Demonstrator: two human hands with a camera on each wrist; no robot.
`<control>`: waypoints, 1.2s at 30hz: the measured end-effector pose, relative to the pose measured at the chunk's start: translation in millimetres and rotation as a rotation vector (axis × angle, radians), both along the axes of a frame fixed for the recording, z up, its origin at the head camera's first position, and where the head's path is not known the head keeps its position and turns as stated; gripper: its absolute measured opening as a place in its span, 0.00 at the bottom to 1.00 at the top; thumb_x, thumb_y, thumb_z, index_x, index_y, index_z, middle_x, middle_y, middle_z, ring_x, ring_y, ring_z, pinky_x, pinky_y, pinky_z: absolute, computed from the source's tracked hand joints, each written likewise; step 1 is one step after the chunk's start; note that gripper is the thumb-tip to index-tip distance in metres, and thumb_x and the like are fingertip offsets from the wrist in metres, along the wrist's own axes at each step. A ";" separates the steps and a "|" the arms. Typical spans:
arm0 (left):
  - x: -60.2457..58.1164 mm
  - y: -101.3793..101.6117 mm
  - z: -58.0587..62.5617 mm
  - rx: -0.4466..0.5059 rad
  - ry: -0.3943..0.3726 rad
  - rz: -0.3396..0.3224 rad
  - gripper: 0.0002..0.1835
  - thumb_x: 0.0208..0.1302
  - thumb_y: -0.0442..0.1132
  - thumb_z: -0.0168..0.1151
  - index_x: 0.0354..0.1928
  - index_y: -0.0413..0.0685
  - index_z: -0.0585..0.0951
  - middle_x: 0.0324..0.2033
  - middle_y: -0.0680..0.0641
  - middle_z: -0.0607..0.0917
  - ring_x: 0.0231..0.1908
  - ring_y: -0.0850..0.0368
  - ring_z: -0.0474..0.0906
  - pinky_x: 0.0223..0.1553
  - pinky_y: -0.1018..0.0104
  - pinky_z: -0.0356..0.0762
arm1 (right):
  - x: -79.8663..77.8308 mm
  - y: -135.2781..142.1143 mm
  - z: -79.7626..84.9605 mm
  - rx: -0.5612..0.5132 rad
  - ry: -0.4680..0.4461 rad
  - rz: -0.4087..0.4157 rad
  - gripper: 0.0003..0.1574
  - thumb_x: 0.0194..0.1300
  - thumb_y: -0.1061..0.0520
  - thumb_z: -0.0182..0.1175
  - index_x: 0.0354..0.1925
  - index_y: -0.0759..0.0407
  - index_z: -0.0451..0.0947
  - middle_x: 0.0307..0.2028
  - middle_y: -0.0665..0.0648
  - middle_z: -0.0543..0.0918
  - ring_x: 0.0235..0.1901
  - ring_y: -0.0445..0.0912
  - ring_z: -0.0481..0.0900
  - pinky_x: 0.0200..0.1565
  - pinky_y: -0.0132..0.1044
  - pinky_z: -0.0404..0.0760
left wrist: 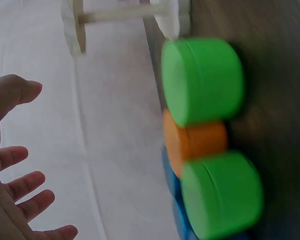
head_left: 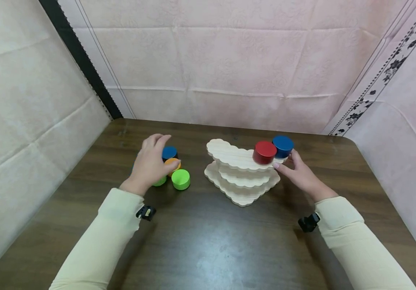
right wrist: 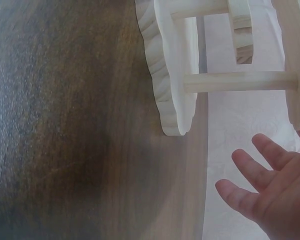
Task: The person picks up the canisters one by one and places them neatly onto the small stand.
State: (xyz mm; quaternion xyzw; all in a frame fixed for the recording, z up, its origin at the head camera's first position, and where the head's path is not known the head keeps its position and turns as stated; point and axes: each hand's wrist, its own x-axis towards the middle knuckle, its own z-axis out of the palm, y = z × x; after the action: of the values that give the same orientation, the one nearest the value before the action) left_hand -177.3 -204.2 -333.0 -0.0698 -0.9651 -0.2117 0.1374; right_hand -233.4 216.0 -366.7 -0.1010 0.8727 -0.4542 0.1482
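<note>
A three-tier pale wooden stand [head_left: 231,155] with scalloped edges is on the table. Red [head_left: 265,153] and blue [head_left: 283,146] round tubs sit at the right end of its top tier. My right hand [head_left: 304,177] pinches that end, thumb on the front edge and index finger beside the blue tub; its other fingers spread below the tier [right wrist: 296,65]. To the left, my left hand [head_left: 148,163] hovers over a cluster of tubs, fingers loosely bent and holding nothing. The cluster has two green tubs [left wrist: 205,82], an orange one [left wrist: 205,145] and blue ones [head_left: 169,152], partly hidden by the hand.
The dark brown wooden table [head_left: 208,241] has rounded back corners. Pale patterned cloth [head_left: 229,60] hangs behind it and along both sides. Round wooden posts [right wrist: 240,81] join the stand's tiers. A small black device [head_left: 146,212] is strapped on each wrist.
</note>
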 end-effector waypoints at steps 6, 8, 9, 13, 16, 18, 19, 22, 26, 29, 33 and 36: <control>1.8 -34.0 -11.6 0.036 -0.068 0.077 0.40 0.59 0.48 0.67 0.69 0.41 0.63 0.66 0.33 0.61 0.64 0.34 0.56 0.57 0.35 0.65 | -1.4 1.2 -1.9 0.010 0.004 -0.002 0.57 0.70 0.39 0.52 0.76 0.53 0.26 0.74 0.70 0.43 0.70 0.70 0.47 0.59 0.73 0.57; 1.9 -45.1 -16.3 0.050 -0.102 0.103 0.40 0.60 0.48 0.66 0.70 0.41 0.62 0.67 0.32 0.59 0.64 0.33 0.55 0.57 0.34 0.64 | -1.5 1.3 -1.8 0.013 0.005 -0.003 0.57 0.70 0.40 0.52 0.76 0.53 0.26 0.73 0.71 0.43 0.70 0.70 0.48 0.59 0.72 0.57; 2.0 -50.4 -18.5 0.063 -0.121 0.114 0.40 0.60 0.48 0.66 0.70 0.41 0.61 0.67 0.32 0.59 0.65 0.32 0.54 0.57 0.34 0.64 | -1.6 1.3 -1.9 0.014 0.004 -0.003 0.57 0.70 0.40 0.52 0.76 0.54 0.26 0.73 0.71 0.43 0.70 0.70 0.48 0.59 0.72 0.57; 1.6 -67.7 -24.8 0.138 -0.204 0.142 0.42 0.63 0.50 0.63 0.72 0.40 0.57 0.68 0.31 0.55 0.66 0.31 0.50 0.59 0.33 0.62 | -2.5 1.3 -2.6 0.016 0.001 -0.003 0.57 0.70 0.40 0.53 0.76 0.54 0.26 0.73 0.71 0.43 0.70 0.70 0.47 0.59 0.72 0.57; 1.3 -76.8 -26.8 0.204 -0.258 0.140 0.43 0.64 0.50 0.62 0.72 0.39 0.55 0.69 0.30 0.54 0.67 0.31 0.50 0.61 0.33 0.59 | -2.8 1.3 -3.4 0.019 0.004 -0.001 0.57 0.69 0.39 0.53 0.76 0.53 0.26 0.73 0.71 0.43 0.70 0.70 0.47 0.59 0.73 0.57; 1.4 -82.0 -28.1 0.235 -0.290 0.134 0.42 0.64 0.49 0.62 0.72 0.37 0.54 0.68 0.30 0.55 0.67 0.32 0.51 0.62 0.34 0.57 | -2.6 1.2 -3.8 0.021 0.009 0.001 0.57 0.69 0.39 0.52 0.76 0.52 0.26 0.73 0.70 0.43 0.70 0.70 0.48 0.59 0.73 0.58; 1.5 -84.5 -28.9 0.247 -0.307 0.130 0.42 0.64 0.49 0.61 0.72 0.36 0.54 0.68 0.29 0.56 0.67 0.32 0.51 0.63 0.35 0.57 | -2.5 1.2 -3.9 0.023 0.011 0.001 0.57 0.69 0.38 0.52 0.76 0.52 0.26 0.73 0.70 0.43 0.70 0.70 0.48 0.59 0.73 0.58; 2.9 -91.5 -31.3 0.274 -0.359 0.118 0.41 0.65 0.46 0.61 0.71 0.34 0.54 0.67 0.27 0.56 0.66 0.31 0.54 0.63 0.36 0.58 | -2.1 0.9 -4.2 0.024 0.019 0.001 0.57 0.69 0.38 0.52 0.76 0.52 0.26 0.73 0.70 0.44 0.70 0.69 0.48 0.59 0.72 0.58; 5.0 -99.6 -35.4 0.298 -0.413 0.101 0.41 0.64 0.44 0.61 0.71 0.32 0.54 0.67 0.25 0.54 0.65 0.29 0.55 0.62 0.36 0.60 | -2.4 0.6 -4.4 0.022 0.023 0.002 0.57 0.69 0.38 0.52 0.76 0.52 0.26 0.73 0.70 0.44 0.69 0.69 0.48 0.58 0.72 0.58; 4.5 -103.5 -38.9 0.292 -0.439 0.101 0.41 0.63 0.44 0.62 0.71 0.32 0.54 0.67 0.25 0.53 0.65 0.29 0.54 0.61 0.35 0.59 | -3.1 0.8 -4.8 0.022 0.019 0.003 0.57 0.69 0.38 0.52 0.76 0.52 0.26 0.73 0.70 0.44 0.69 0.69 0.48 0.58 0.72 0.58; 2.1 -105.6 -43.1 0.268 -0.467 0.107 0.42 0.63 0.44 0.62 0.71 0.32 0.54 0.67 0.24 0.53 0.63 0.29 0.55 0.61 0.34 0.60 | -3.5 1.2 -4.9 0.025 0.012 0.003 0.57 0.69 0.38 0.52 0.76 0.53 0.26 0.73 0.71 0.44 0.69 0.70 0.48 0.58 0.73 0.58; 1.0 -105.9 -46.6 0.256 -0.482 0.115 0.42 0.62 0.44 0.64 0.71 0.33 0.55 0.66 0.25 0.54 0.62 0.30 0.57 0.60 0.35 0.61 | -2.8 1.1 -3.8 0.028 0.012 0.002 0.57 0.70 0.39 0.52 0.76 0.54 0.26 0.73 0.71 0.44 0.69 0.70 0.48 0.58 0.72 0.58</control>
State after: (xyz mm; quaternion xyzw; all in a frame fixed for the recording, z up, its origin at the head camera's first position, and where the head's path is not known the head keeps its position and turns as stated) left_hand -176.3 -310.2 -379.6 0.0552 -0.9378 -0.3342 -0.0765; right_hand -236.2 217.1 -370.5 -0.1023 0.8798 -0.4410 0.1449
